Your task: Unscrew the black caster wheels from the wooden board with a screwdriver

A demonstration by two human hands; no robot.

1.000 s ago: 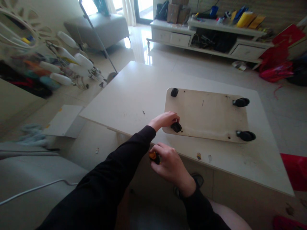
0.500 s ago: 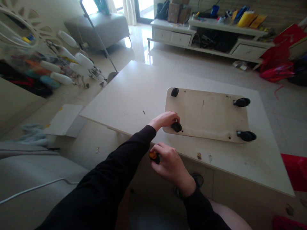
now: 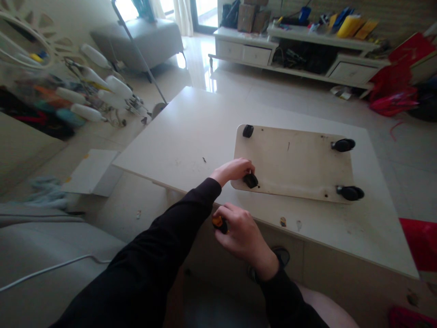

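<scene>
Left grip (image 3: 235,170): fingers curled on black caster (image 3: 251,181), located at their tips. Right grip (image 3: 242,232): closed around orange-and-black handle (image 3: 219,223), nearer the body than left grip. Pale board (image 3: 297,166): under left grip, extending rightward, on table (image 3: 191,123). Three other casters (image 3: 345,145): one beyond left grip, two well right.

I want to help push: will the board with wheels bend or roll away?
The board probably won't bend; it looks flat and straight-edged. Pushed, it'd likely slide rather than roll, since its wheels face up, off the table.
</scene>
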